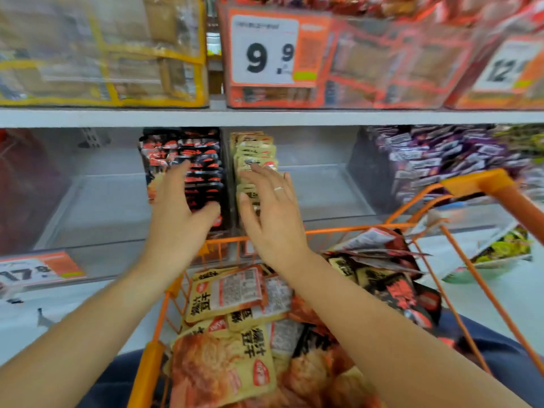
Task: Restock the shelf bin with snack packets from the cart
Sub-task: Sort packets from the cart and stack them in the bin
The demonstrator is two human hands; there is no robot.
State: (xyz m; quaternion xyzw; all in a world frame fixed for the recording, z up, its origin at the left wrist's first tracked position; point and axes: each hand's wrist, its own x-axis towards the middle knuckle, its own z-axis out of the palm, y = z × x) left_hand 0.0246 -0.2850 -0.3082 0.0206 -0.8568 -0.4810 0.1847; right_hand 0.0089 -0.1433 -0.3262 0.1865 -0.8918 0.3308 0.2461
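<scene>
My left hand (179, 213) and right hand (270, 213) hover spread and empty at frame centre, before the clear plastic shelf bin (321, 198). Seemingly between loads; next I grab beige foil snack packets (226, 293) from the orange wire cart (477, 184) below

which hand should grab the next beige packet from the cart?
Probably left. The left hand hangs open above the beige packets at the cart's left side; the right hand, also empty, is nearer the black packets.
</scene>
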